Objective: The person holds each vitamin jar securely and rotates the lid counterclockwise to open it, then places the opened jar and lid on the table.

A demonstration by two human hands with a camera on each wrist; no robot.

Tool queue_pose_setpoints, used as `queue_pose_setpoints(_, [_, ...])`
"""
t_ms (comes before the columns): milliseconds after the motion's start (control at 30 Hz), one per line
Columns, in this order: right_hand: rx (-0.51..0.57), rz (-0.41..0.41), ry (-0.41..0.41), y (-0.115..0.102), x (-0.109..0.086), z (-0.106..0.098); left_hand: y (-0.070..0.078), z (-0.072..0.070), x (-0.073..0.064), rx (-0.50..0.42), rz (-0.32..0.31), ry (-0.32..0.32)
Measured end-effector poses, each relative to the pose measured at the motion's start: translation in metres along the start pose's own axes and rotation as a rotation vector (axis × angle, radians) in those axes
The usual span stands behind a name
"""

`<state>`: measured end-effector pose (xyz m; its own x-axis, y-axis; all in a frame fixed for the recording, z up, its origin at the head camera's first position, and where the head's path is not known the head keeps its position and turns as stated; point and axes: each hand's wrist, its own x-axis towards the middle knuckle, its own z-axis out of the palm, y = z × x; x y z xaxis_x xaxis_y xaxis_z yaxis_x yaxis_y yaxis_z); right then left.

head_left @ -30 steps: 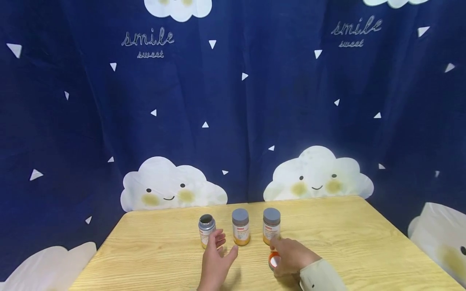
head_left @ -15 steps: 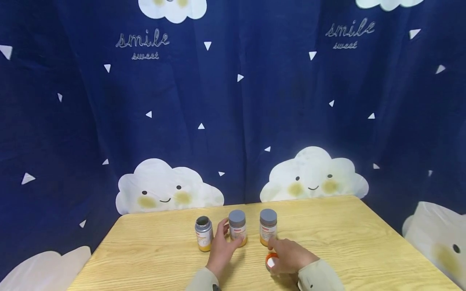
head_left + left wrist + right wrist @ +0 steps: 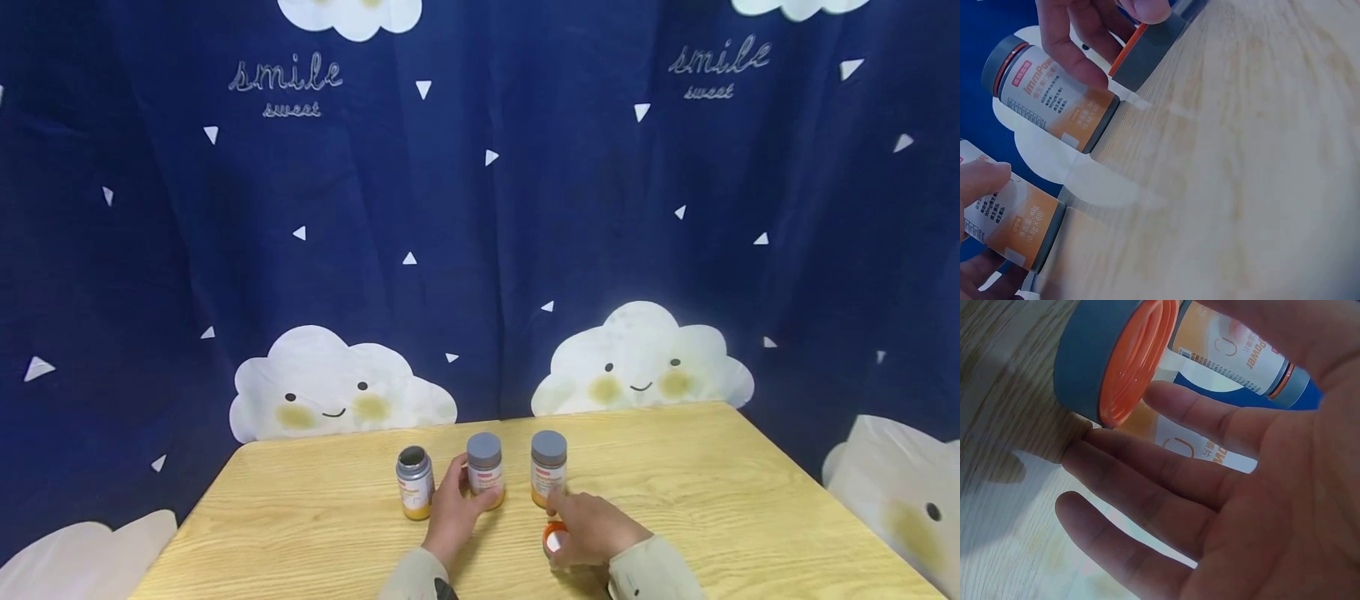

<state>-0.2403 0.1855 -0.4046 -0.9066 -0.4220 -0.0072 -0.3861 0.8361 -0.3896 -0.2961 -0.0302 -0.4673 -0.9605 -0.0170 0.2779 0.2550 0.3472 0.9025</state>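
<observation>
Gripping the middle jar (image 3: 485, 471) at lower centre of the frame is the left hand (image 3: 452, 510). Just right, the right hand (image 3: 596, 529) holds an upturned lid (image 3: 554, 541) between thumb and fingers near the rightmost jar (image 3: 548, 467). An uncapped jar (image 3: 416, 487) stands farther left on the counter (image 3: 315, 517).
</observation>
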Motion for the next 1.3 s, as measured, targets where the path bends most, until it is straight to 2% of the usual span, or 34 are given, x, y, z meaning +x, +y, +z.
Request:
queue_pose_setpoints(200, [-0.004,0.011,-0.001,-0.002,0.002,0.000,-0.001,-0.003,0.000,0.001,0.016,0.022])
queue_pose_setpoints(467, [0.045,0.006,-0.012,-0.003,0.003,-0.002,0.000,-0.005,-0.002,-0.013,0.016,0.016])
queue_pose_setpoints(733, [0.076,0.058,-0.033,-0.001,0.004,-0.005,-0.001,-0.011,-0.008,-0.020,0.017,-0.028])
queue_pose_setpoints(833, [0.083,0.054,-0.047,-0.002,0.004,-0.005,-0.002,-0.016,-0.011,-0.013,0.030,-0.050])
queue_pose_setpoints(967, [0.095,0.036,-0.052,-0.004,0.004,-0.008,-0.005,-0.022,-0.016,-0.011,0.059,-0.086])
queue_pose_setpoints(1067, [0.109,-0.015,-0.046,-0.007,0.004,-0.011,-0.005,-0.025,-0.020,-0.014,0.076,-0.108])
queue_pose_setpoints(1300, [0.111,-0.129,0.003,-0.019,0.006,-0.016,-0.001,-0.035,-0.029,-0.077,0.063,-0.170])
